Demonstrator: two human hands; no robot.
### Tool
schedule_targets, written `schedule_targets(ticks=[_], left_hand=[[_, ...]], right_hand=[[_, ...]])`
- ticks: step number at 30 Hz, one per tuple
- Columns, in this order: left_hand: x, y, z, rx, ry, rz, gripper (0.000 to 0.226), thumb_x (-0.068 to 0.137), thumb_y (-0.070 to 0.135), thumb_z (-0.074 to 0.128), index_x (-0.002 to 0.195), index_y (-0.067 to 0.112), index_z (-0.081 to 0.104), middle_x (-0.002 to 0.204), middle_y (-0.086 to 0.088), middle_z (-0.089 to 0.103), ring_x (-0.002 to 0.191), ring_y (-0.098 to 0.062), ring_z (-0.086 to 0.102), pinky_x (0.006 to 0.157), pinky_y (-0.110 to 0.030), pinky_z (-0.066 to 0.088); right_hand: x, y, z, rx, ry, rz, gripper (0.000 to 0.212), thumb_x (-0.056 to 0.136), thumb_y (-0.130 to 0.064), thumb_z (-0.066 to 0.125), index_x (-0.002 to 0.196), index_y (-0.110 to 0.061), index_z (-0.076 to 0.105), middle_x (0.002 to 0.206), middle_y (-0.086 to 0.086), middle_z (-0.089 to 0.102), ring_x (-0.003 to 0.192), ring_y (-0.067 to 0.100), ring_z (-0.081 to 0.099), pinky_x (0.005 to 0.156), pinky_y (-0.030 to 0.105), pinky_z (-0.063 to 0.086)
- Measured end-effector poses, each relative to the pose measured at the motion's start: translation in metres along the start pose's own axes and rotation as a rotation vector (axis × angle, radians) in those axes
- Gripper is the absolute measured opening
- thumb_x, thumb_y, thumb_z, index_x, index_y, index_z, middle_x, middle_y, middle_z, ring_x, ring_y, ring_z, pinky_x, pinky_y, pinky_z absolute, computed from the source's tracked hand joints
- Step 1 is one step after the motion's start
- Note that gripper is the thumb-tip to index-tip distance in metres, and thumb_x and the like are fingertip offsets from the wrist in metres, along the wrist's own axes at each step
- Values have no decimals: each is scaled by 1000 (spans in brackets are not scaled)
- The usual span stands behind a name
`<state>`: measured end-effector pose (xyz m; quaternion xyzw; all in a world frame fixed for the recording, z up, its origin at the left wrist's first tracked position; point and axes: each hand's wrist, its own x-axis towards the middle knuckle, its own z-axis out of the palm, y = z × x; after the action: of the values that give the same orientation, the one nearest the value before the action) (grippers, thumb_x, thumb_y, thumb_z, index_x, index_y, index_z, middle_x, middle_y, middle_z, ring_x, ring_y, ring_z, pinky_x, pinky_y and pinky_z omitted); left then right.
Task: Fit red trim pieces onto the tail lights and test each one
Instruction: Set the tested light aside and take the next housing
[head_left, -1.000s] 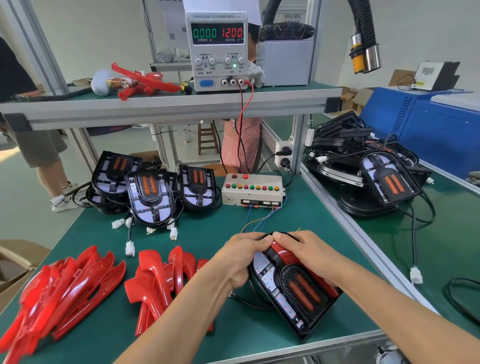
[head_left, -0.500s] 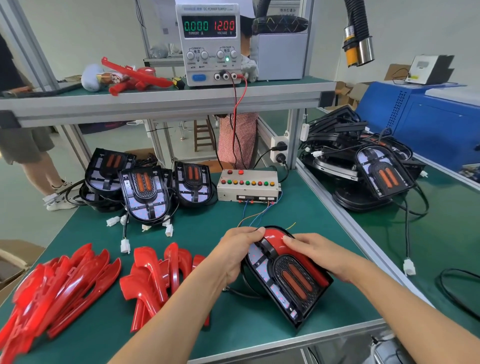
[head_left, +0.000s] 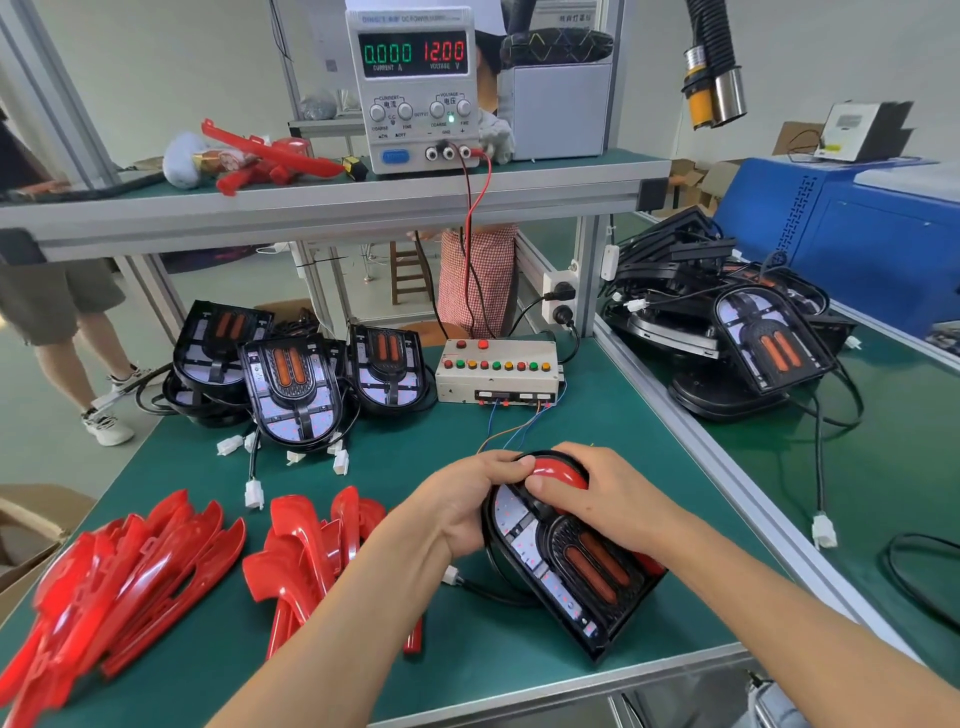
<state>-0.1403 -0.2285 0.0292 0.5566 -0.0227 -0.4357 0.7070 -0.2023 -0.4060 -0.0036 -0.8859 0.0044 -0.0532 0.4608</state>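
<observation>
A black tail light (head_left: 571, 566) with two orange bars lies on the green bench in front of me. A red trim piece (head_left: 556, 470) sits on its rounded far end. My left hand (head_left: 462, 504) grips the light's left rim, thumb on the top. My right hand (head_left: 608, 493) curls over the red trim piece, with the thumb pressing on its near edge. Two heaps of loose red trim pieces (head_left: 311, 551) (head_left: 124, 577) lie to the left. Three bare tail lights (head_left: 296, 384) stand at the back left.
A button test box (head_left: 498, 371) with coloured wires sits behind the light. The power supply (head_left: 415, 88) on the shelf reads 0.000 and 12.00. More tail lights (head_left: 769, 343) pile up on the right bench. White connectors (head_left: 254, 491) lie loose. A person stands at far left.
My right hand slid from the light's right side up over the red trim at the rounded end. The left hand stayed on the left rim. The camera shifted a little.
</observation>
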Motion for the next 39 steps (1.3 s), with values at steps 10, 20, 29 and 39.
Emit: schedule_targets(ticks=[10, 20, 29, 39], left_hand=[[-2, 1, 2, -11, 1, -1, 15, 100, 4, 54, 91, 4, 65, 75, -11, 71, 63, -21, 69, 60, -30, 61], [8, -11, -4, 15, 129, 80, 12, 98, 11, 61, 101, 3, 69, 91, -16, 73, 75, -27, 70, 66, -34, 59], [18, -21, -12, -140, 189, -6, 19, 101, 20, 58, 101, 3, 66, 89, -16, 74, 77, -30, 71, 77, -42, 60], [25, -37, -21, -41, 194, 102, 26, 101, 28, 58, 90, 8, 69, 92, -16, 76, 78, -29, 73, 86, -46, 59]], right_hand=[[0, -3, 0, 81, -44, 5, 20, 93, -46, 72, 106, -31, 71, 95, -9, 75, 84, 4, 69, 77, 22, 54], [-13, 7, -29, 250, -245, 159, 61, 82, -85, 50, 117, -40, 72, 115, -11, 76, 109, 6, 70, 91, 19, 53], [-69, 62, -34, 528, -103, 249, 44, 91, -57, 66, 121, -26, 73, 114, 14, 75, 96, 29, 72, 81, 36, 60], [-72, 67, -10, 668, -4, 213, 36, 93, -37, 63, 123, -19, 75, 118, 17, 74, 104, 26, 68, 87, 35, 53]])
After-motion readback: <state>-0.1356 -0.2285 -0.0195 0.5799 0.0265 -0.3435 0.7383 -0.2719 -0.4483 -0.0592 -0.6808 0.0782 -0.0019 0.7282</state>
